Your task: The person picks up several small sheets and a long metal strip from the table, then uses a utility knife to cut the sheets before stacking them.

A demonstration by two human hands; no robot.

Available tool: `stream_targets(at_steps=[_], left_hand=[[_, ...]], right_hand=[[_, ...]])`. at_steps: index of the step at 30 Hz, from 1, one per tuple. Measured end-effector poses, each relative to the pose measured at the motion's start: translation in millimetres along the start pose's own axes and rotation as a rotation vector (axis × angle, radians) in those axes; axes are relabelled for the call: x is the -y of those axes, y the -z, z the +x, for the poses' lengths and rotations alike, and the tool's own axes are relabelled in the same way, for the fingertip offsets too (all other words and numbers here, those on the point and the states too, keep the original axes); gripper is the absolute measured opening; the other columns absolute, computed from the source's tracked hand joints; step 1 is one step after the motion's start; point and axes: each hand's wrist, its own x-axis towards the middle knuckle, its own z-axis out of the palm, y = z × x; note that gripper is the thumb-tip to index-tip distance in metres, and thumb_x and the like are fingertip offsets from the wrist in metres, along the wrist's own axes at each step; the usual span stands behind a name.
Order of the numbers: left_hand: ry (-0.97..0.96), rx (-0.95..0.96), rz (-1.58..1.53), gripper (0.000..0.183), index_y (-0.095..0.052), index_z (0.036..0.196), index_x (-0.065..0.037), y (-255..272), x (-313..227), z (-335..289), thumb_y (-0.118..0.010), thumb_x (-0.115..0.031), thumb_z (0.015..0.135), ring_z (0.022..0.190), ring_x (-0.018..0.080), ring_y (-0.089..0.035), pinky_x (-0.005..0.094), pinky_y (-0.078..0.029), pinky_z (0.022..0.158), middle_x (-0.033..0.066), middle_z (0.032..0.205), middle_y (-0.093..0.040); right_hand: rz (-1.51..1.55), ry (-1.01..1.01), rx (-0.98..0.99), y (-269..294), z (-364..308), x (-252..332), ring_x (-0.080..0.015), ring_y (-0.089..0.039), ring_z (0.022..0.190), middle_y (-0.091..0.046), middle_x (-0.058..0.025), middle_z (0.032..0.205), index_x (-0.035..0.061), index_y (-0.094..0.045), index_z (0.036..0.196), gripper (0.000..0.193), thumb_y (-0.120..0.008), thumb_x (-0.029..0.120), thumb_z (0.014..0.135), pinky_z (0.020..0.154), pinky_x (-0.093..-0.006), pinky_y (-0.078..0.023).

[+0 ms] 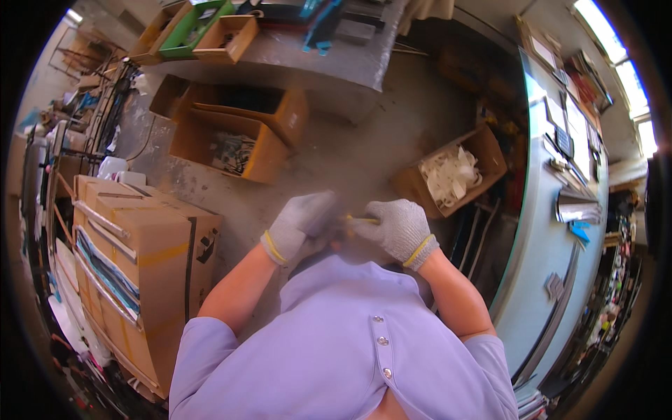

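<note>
Both my hands wear grey knit gloves with yellow cuffs and meet close together in front of my body. My left hand (297, 222) is curled around a dark greyish item (327, 218) that motion blur smears, so its kind does not show. Just to the right, my right hand (401, 227) is closed in a pinch, thumb side toward the left hand. A thin yellow piece (360, 220) sticks out from its fingers toward the blurred item. Whether the two touch cannot be made out.
Open cardboard boxes (276, 143) stand on the floor ahead left, another box (402, 180) with white strips (451, 178) ahead right. A large carton (164, 245) is at my left. A glass-topped table (532, 301) runs along my right; a worktable (280, 66) with small bins is ahead.
</note>
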Motion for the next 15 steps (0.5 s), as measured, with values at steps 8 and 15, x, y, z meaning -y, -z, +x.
stream_targets(at_steps=[8,15], left_hand=[[-0.923,-0.995,0.922,0.043,-0.064,0.105,-0.004,135,-79,-19,-0.053,-0.045,0.101,0.062,0.0235,-0.068,0.0326,-0.050,0.049,0.0130,0.082,-0.070],[-0.589,-1.743,1.467,0.054,-0.066,0.098,-0.006,257,-161,-17,-0.053,-0.058,0.095,0.089,0.0446,-0.066,0.0531,-0.051,0.077,0.0221,0.097,-0.070]], right_hand=[[0.136,-0.147,-0.063,-23,10,-19,-0.0326,-0.066,0.069,-0.066,-0.0148,0.079,0.0106,-0.073,0.092,0.028,-0.069,0.038,0.086,0.063,-0.0408,-0.052],[0.349,-0.592,-0.097,-24,-34,-62,-0.0271,-0.063,0.062,-0.064,-0.0151,0.068,0.0017,-0.073,0.089,0.035,-0.065,0.036,0.092,0.060,-0.0369,-0.047]])
